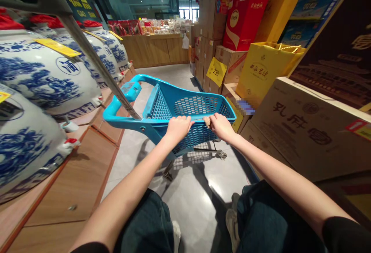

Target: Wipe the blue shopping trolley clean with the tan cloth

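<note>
Farthest left, large blue-and-white jars (62, 73) with red covers stand on a wooden stand (62, 175). A metal pole (98, 63) slants down from a dark part at the upper left, its lower end meeting the near rim of the blue shopping cart (158, 121) close to the handle.

The cart stands upright in the aisle in front of the person, on the grey floor (179, 202). Its long axis runs crosswise, from the looped handle (137, 81) at the left, beside the jars, to the front of the basket at the right, near the stacked cartons; the nose points right.

The left hand (179, 126) lies on the near rim about midway along, its fingers curled narrowly over the edge. Just to its right, and apart from it, the right hand (222, 126) grips the same rim nearer the nose, fingers bent over it and close together. A small tan thing (206, 121) shows by its thumb; what it is cannot be told.

Past the nose, a yellow price card (216, 71) reading 230 hangs on cartons, below a red box (246, 19). Farther right come a yellow bag (261, 71) and a big printed carton (307, 129).
</note>
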### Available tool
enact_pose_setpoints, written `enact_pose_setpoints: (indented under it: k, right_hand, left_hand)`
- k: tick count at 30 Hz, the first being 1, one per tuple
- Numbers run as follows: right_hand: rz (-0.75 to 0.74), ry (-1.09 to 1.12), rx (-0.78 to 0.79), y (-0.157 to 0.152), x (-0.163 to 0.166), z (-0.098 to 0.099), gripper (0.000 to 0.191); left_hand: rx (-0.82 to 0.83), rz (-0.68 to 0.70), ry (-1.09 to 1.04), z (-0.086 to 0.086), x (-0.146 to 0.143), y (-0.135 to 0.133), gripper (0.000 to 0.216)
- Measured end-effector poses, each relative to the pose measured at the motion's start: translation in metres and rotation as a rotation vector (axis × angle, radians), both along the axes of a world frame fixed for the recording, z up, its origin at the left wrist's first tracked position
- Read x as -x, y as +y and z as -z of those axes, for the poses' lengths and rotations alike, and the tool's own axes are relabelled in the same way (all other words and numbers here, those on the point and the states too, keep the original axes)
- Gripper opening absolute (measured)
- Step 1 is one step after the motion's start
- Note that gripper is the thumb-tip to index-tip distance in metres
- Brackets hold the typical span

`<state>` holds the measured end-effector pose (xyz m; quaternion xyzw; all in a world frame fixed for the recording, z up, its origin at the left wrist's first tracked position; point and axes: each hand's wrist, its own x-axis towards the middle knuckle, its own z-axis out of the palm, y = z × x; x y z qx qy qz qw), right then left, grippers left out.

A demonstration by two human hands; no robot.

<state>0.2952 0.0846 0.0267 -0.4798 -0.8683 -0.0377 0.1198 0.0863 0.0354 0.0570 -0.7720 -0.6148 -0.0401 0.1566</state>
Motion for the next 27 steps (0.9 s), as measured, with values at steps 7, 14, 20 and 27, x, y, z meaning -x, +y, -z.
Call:
enact_pose_setpoints:
  k: [7, 14, 20, 27]
  right_hand:
    - [-0.241, 0.141, -0.078, 0.002, 0.004, 0.012, 0.044]
    - [-0.095, 0.111, -0.142, -0.003, 0.015, 0.015, 0.038]
    - [-0.224, 0.092, -0.068, 0.006, -0.003, 0.011, 0.040]
    - [-0.089, 0.093, -0.090, -0.008, 0.006, 0.012, 0.039]
  left_hand:
    - [-0.120, 0.049, 0.014, 0.013, 0.004, -0.003, 0.038]
    - [-0.153, 0.072, 0.021, 0.016, 0.001, -0.004, 0.039]
    - [-0.201, 0.109, 0.027, 0.020, 0.003, -0.005, 0.038]
    - [-0.288, 0.139, 0.057, 0.026, 0.004, -0.002, 0.037]
